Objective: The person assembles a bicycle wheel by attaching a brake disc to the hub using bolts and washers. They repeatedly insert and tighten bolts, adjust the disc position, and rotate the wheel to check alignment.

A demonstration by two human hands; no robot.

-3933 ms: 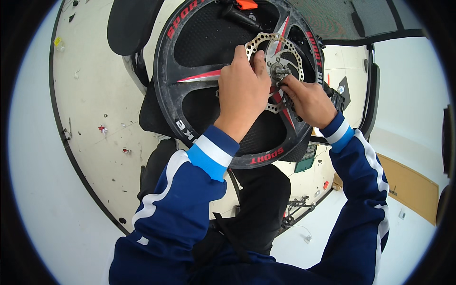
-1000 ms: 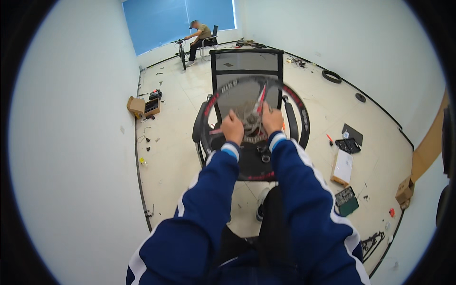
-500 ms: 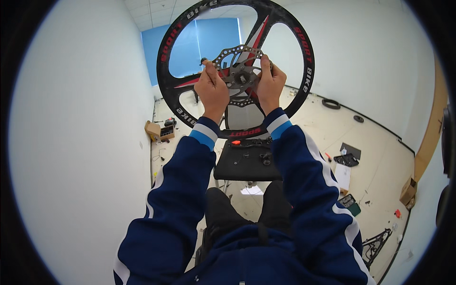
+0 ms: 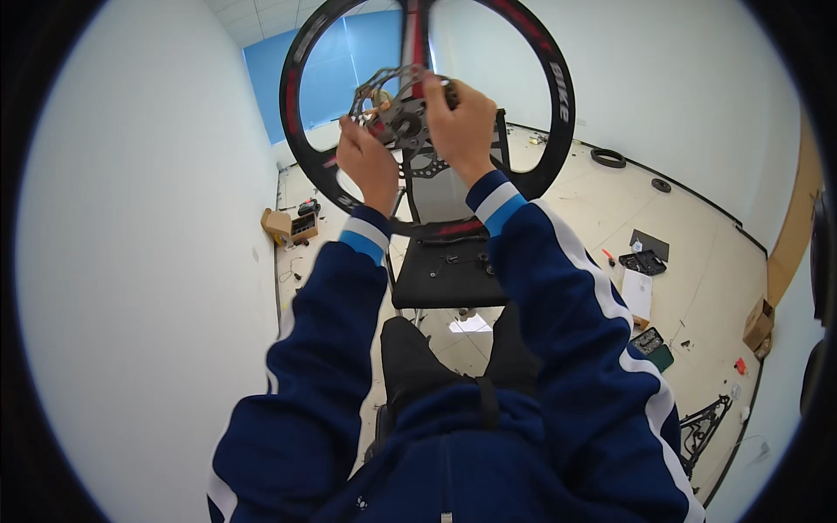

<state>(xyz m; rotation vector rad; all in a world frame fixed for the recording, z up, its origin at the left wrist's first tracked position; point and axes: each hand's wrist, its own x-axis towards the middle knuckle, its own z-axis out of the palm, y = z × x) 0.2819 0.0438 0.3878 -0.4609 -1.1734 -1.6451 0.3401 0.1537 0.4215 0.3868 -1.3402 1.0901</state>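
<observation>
Centrally, a black chair (image 4: 458, 277) stands beyond and below the raised black wheel (image 4: 563, 105), whose near side carries a perforated rotor (image 4: 417, 135). Partly closed, the left hand (image 4: 368, 166) and right hand (image 4: 464, 126) hold the wheel beside its rotor. Small parts (image 4: 451, 259) lie on the chair.

Wheel (image 4: 415, 39) before chair (image 4: 436, 205), small parts (image 4: 486, 266) on seat (image 4: 449, 289); open box (image 4: 303, 228) on floor (image 4: 558, 213) left, tyre (image 4: 610, 164) right.

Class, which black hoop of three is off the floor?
The black bicycle wheel with red spokes, held by left hand and right hand; the larger black ring and smaller black ring lie there.
</observation>
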